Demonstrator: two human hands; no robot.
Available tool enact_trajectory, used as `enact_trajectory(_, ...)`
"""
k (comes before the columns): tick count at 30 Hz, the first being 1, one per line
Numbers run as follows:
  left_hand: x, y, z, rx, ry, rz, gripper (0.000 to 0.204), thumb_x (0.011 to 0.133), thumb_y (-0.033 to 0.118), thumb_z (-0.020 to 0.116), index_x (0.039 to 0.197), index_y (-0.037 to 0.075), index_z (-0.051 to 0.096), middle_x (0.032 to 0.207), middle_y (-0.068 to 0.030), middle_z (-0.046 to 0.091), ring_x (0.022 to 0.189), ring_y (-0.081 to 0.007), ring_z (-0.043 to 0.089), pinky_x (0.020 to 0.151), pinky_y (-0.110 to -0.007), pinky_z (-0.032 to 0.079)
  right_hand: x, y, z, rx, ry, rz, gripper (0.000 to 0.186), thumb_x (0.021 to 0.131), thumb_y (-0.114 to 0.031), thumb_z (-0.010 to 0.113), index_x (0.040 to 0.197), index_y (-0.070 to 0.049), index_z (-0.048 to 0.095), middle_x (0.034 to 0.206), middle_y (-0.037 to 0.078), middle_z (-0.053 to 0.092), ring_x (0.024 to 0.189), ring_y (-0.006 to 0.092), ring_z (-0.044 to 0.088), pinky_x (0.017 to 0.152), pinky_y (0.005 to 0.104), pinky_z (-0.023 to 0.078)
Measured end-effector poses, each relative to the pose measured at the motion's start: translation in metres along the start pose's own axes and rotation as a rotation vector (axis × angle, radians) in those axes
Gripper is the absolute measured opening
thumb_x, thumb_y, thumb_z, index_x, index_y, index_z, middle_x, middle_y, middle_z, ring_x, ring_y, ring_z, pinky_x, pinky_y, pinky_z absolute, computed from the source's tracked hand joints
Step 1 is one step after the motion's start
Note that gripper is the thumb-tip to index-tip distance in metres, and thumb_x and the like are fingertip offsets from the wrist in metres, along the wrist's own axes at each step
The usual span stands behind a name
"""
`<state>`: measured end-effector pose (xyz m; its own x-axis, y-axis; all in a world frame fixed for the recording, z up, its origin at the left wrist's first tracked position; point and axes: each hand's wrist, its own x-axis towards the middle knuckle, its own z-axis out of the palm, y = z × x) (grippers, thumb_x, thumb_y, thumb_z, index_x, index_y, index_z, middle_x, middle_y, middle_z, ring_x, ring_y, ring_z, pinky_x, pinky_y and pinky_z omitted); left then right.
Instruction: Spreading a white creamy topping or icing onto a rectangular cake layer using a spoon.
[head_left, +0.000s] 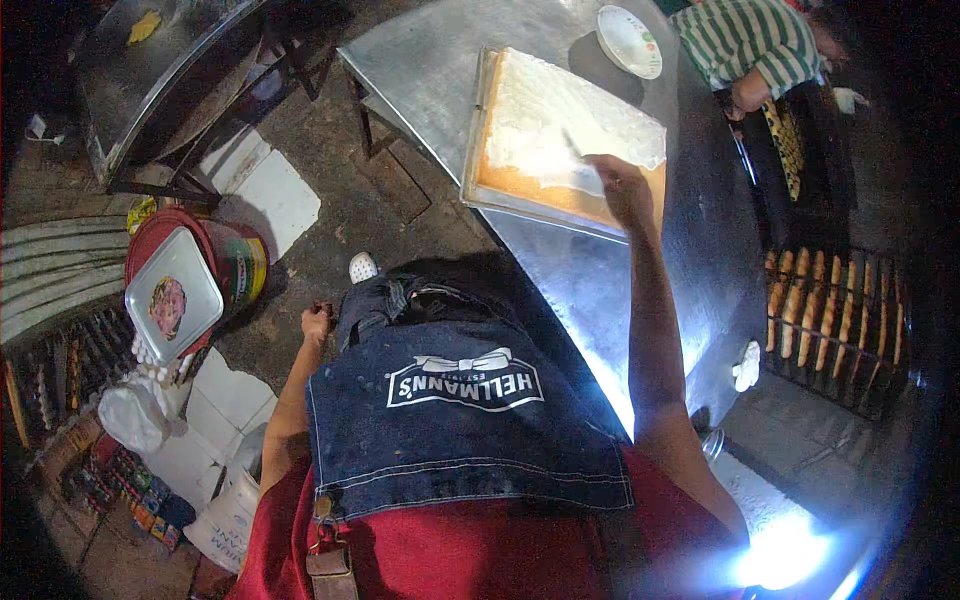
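Note:
On the metal table [560,270] a flat golden sheet cake [520,178] lies on a tray [470,150], mostly covered in white cream [560,90]. Over its near right part my right hand [622,188] is closed on a thin spreading knife [572,142], whose blade points to the far left across the cream. Glare washes out the cream beside the blade. My left hand [316,322] hangs low beside my apron, away from the table, fingers curled with nothing visible in them. Past the cake's far right corner stands a white bowl [630,42] with a coloured pattern.
A person in a striped shirt [745,45] works at the far right. Below them, long bread rolls [825,305] sit on a rack. At left stand a red bucket [245,262] with a tray [172,290] on top, and another table [160,90]. A bright lamp [785,550] glares at lower right.

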<state>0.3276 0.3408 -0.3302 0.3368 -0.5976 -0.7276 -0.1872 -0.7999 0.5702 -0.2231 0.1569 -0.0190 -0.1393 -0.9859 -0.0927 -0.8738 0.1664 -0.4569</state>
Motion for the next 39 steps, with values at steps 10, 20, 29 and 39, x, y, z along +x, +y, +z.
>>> enact_trajectory(10, 0.016, 0.004, 0.031, -0.201, -0.092, 0.027, 0.015, 0.093, 0.015, 0.065, 0.099, 0.001, 0.068, 0.086, -0.0077, 0.069, 0.073, -0.0180, 0.066, 0.060, -0.033, 0.053, -0.004, -0.052, 0.039, -0.029, 0.013, 0.084, 0.026, 0.095, -0.021, 0.060, 0.116, -0.017, 0.074, 0.101, 0.018, 0.074, 0.096, 0.0345, 0.071, 0.085, 0.0412, 0.054)
enact_trajectory(20, 0.028, 0.009, 0.021, -0.106, -0.069, -0.004, 0.026, 0.095, 0.022, 0.065, 0.110, 0.001, 0.071, 0.089, -0.0100, 0.071, 0.076, -0.0183, 0.068, 0.064, -0.034, 0.053, 0.013, -0.038, 0.026, -0.098, 0.017, -0.125, 0.031, 0.093, -0.020, 0.053, 0.116, -0.015, 0.073, 0.108, 0.012, 0.074, 0.100, 0.0301, 0.071, 0.089, 0.0410, 0.054)
enact_trajectory(29, 0.009, 0.004, -0.015, 0.033, -0.047, -0.035, 0.026, 0.095, 0.017, 0.063, 0.109, -0.003, 0.069, 0.090, -0.0119, 0.071, 0.081, -0.0228, 0.071, 0.067, -0.037, 0.056, 0.001, -0.081, 0.042, -0.106, -0.099, 0.080, 0.030, 0.095, -0.024, 0.053, 0.118, -0.022, 0.072, 0.115, 0.011, 0.072, 0.107, 0.0331, 0.068, 0.091, 0.0465, 0.053)
enact_trajectory(39, 0.014, 0.015, -0.014, 0.022, -0.018, -0.120, 0.027, 0.096, 0.021, 0.064, 0.110, -0.002, 0.070, 0.090, -0.0115, 0.071, 0.075, -0.0208, 0.070, 0.065, -0.036, 0.056, 0.017, -0.057, 0.029, -0.228, -0.062, -0.115, 0.028, 0.096, -0.018, 0.054, 0.117, -0.024, 0.072, 0.111, 0.011, 0.073, 0.099, 0.0309, 0.071, 0.084, 0.0472, 0.056)
